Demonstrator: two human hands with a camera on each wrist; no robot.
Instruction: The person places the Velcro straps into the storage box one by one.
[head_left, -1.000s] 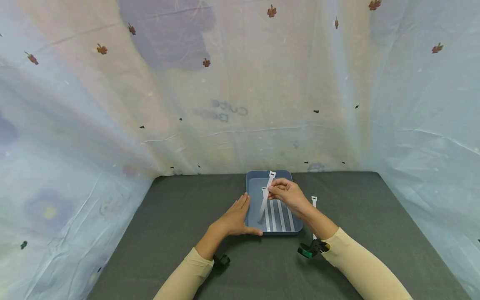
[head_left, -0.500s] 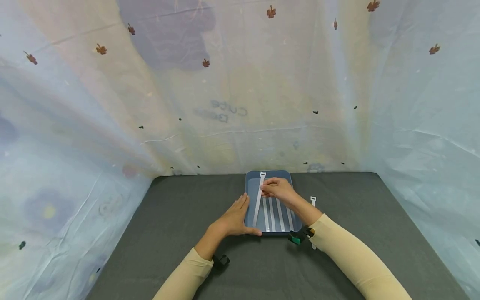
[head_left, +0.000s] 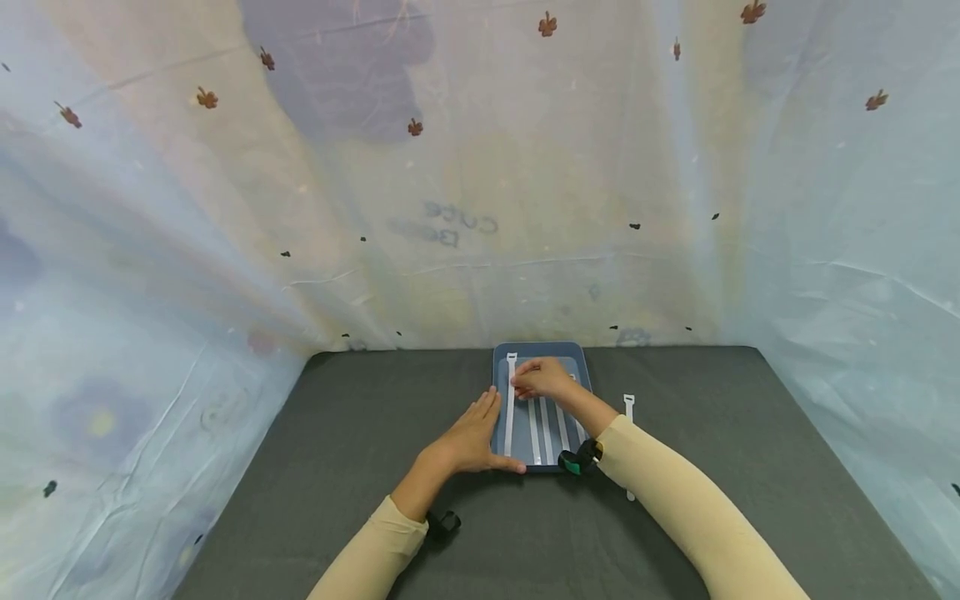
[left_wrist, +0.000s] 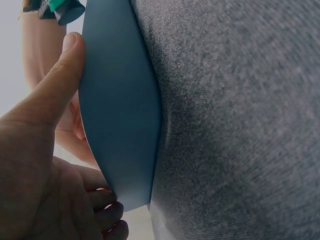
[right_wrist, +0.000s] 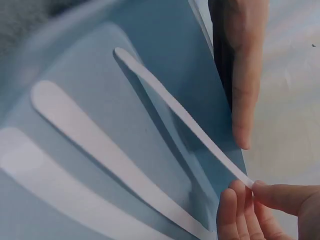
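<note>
A blue-grey tray lies on the dark cloth. My left hand rests against its left side and near corner, fingers straight, the thumb along the front wall. Over the tray's left part, my right hand pinches a white cable strap between thumb and fingertips, near the slotted end. The right wrist view has this strap slanting, its rounded tip low at the tray floor and a shadow beneath. Several similar straps lie lengthwise in the tray, partly hidden under my right hand and forearm.
Another white strap lies on the dark cloth right of the tray, its middle covered by the right sleeve. Behind the table hangs a pale patterned sheet, which also runs down both sides.
My right hand has carried the pinched strap leftward across the tray, and the strap has turned from slanted to nearly parallel with the tray's left side. My left hand has stayed in place.
</note>
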